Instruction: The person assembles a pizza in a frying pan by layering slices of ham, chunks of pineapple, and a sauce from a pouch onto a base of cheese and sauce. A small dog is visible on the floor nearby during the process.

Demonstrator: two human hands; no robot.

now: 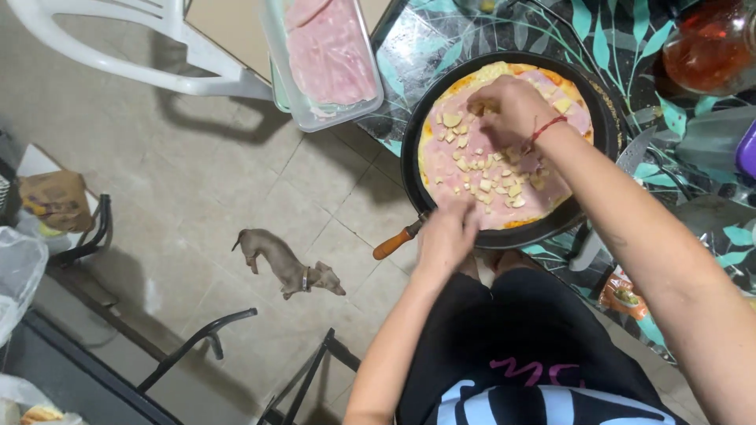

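while the left hand (446, 234) rests loosely curled on the pan (411, 153) rim, the right hand (510, 109) pinches cheese bits over the pizza (472, 157) beneath it.

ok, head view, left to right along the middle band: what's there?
Paper bag → small dog → orange pan handle → left hand → pizza in black pan → right hand.

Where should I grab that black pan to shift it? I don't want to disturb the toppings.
Grip the black pan by its orange-brown handle, which juts off the table edge toward the floor side, at lower left in view. Come from there, beside the left hand; the rim elsewhere is low and crowded by the topped pizza.
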